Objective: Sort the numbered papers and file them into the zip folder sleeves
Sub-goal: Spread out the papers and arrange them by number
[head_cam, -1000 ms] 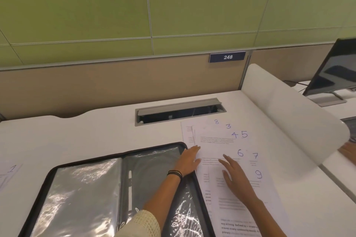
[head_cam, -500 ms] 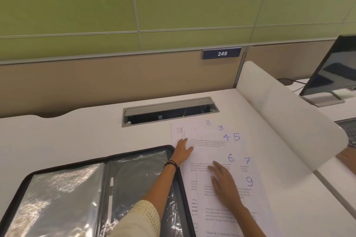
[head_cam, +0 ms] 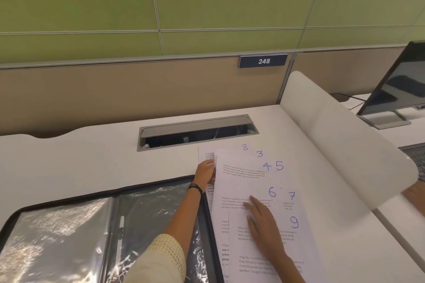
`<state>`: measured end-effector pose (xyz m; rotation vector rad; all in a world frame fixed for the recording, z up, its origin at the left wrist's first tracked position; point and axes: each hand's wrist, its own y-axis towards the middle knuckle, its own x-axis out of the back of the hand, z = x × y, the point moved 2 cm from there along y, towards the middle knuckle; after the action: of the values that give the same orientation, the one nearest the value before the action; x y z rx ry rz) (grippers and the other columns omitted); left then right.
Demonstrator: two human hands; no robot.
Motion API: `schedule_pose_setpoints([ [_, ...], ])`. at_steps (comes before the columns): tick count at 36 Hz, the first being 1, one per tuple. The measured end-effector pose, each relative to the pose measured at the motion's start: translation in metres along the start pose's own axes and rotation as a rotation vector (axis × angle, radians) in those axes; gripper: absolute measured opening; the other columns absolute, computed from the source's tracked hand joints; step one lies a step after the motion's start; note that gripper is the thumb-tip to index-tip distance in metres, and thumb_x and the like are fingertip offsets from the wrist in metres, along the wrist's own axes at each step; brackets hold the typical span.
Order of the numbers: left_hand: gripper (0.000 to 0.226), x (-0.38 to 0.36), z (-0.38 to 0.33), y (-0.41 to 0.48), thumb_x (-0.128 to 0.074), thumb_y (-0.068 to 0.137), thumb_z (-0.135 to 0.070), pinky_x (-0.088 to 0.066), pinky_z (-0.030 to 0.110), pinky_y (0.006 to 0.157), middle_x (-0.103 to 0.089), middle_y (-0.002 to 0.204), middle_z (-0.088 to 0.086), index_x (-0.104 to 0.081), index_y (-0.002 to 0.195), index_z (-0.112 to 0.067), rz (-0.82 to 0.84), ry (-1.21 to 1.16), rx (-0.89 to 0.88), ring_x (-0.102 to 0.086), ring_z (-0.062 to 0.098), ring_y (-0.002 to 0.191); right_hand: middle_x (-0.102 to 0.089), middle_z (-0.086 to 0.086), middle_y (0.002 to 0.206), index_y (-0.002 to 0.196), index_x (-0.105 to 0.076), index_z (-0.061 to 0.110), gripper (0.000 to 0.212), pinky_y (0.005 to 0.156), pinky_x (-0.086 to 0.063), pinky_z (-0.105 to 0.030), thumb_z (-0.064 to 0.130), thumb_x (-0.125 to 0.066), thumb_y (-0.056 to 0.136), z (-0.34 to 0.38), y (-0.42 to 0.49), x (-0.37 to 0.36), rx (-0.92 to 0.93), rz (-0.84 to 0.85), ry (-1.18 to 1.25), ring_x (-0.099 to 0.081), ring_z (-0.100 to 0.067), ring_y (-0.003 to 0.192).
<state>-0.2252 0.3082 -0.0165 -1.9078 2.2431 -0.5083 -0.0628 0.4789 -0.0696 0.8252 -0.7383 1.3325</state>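
Left hand (head_cam: pixel 205 173), right hand (head_cam: pixel 264 227) on papers (head_cam: pixel 243 185)

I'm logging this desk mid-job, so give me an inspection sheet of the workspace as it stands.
Surface: white desk, open cable tray set in it.
Job's things: numbered papers fanned, 8, 3, 4, 5, 6, 7, 9 showing; zip folder open beside them.
Clutter: nothing seen.
Hands: left hand at the papers' left edge, fingertips hidden; right hand flat on them.
Cables: black cable by the monitor.
Surroundings: white divider, sign 248, green wall panels.
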Motion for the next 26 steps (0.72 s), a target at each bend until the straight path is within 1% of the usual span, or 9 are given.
schedule_pose_setpoints([
  [2,0.019,-0.001,0.000,0.002,-0.046,0.098,-0.017,-0.049,0.026,0.060,-0.065,0.088,0.010,-0.054,0.081,-0.021,-0.023,0.021,-0.006,-0.061,0.022,0.072,-0.031,0.010,0.148,0.136,-0.045,0.027,0.058,0.115,-0.024,-0.032,0.049,-0.016,0.090,0.000,0.000,0.000,-0.003,0.002,0.003,-0.030,-0.009,0.136],
  [4,0.017,-0.002,0.001,0.006,-0.048,0.098,-0.021,-0.051,0.027,0.063,-0.068,0.091,0.008,-0.060,0.087,-0.017,-0.034,0.053,-0.008,-0.063,0.024,0.076,-0.030,0.012,0.148,0.136,-0.045,0.028,0.055,0.115,-0.021,-0.029,0.047,-0.018,0.092,0.000,0.000,-0.001,-0.001,0.007,-0.001,-0.029,-0.008,0.136],
  [8,0.024,-0.008,0.003,0.013,-0.050,0.097,-0.021,-0.048,0.029,0.065,-0.069,0.097,0.020,-0.064,0.086,-0.004,-0.017,0.086,-0.003,-0.060,0.026,0.073,-0.021,0.022,0.145,0.137,-0.041,0.033,0.046,0.112,-0.011,-0.020,0.041,-0.025,0.094,-0.001,0.000,0.000,0.005,0.017,-0.015,-0.021,0.001,0.134],
  [10,0.028,-0.010,0.003,0.013,-0.049,0.098,-0.025,-0.047,0.029,0.067,-0.068,0.093,0.019,-0.061,0.081,-0.006,-0.028,0.080,-0.016,-0.058,0.025,0.072,-0.021,0.023,0.145,0.137,-0.040,0.033,0.047,0.112,-0.010,-0.019,0.044,-0.023,0.094,-0.001,0.001,0.001,0.009,0.018,-0.018,-0.019,0.003,0.133],
  [12,0.033,-0.012,0.001,0.011,-0.044,0.099,-0.032,-0.046,0.024,0.065,-0.066,0.083,0.009,-0.059,0.078,-0.012,-0.038,0.073,-0.028,-0.057,0.020,0.069,-0.023,0.021,0.144,0.136,-0.042,0.032,0.050,0.113,-0.013,-0.021,0.046,-0.021,0.093,-0.001,0.002,0.000,0.009,0.010,-0.016,-0.022,0.002,0.133],
  [14,0.037,-0.014,0.001,0.011,-0.038,0.100,-0.037,-0.045,0.021,0.065,-0.062,0.076,0.000,-0.058,0.077,-0.015,-0.039,0.068,-0.037,-0.057,0.015,0.067,-0.027,0.019,0.143,0.135,-0.045,0.029,0.052,0.113,-0.018,-0.023,0.046,-0.020,0.093,-0.002,0.003,-0.001,0.015,-0.006,-0.021,-0.028,-0.003,0.133],
  [16,0.038,-0.015,0.002,0.011,-0.039,0.099,-0.038,-0.044,0.022,0.064,-0.062,0.074,0.000,-0.058,0.075,-0.016,-0.047,0.050,-0.050,-0.057,0.015,0.067,-0.029,0.017,0.144,0.135,-0.046,0.028,0.055,0.113,-0.017,-0.022,0.046,-0.018,0.092,-0.003,0.002,-0.002,0.015,-0.004,-0.027,-0.029,-0.006,0.134],
  [21,0.025,-0.017,0.003,0.010,-0.053,0.095,-0.028,-0.045,0.027,0.067,-0.064,0.076,0.000,-0.061,0.073,-0.019,-0.092,-0.023,-0.090,-0.058,0.019,0.069,-0.030,0.014,0.147,0.135,-0.046,0.028,0.058,0.113,-0.014,-0.020,0.048,-0.014,0.090,-0.001,0.001,-0.001,0.003,0.009,-0.039,-0.028,-0.007,0.136],
  [26,0.037,-0.018,0.008,0.008,-0.048,0.096,-0.036,-0.038,0.021,0.057,-0.062,0.070,0.003,-0.058,0.068,-0.015,-0.112,-0.066,-0.062,-0.054,0.017,0.060,-0.030,0.013,0.148,0.135,-0.045,0.028,0.058,0.113,-0.014,-0.021,0.048,-0.014,0.090,0.000,0.001,-0.001,-0.004,0.012,-0.048,-0.029,-0.008,0.136],
])
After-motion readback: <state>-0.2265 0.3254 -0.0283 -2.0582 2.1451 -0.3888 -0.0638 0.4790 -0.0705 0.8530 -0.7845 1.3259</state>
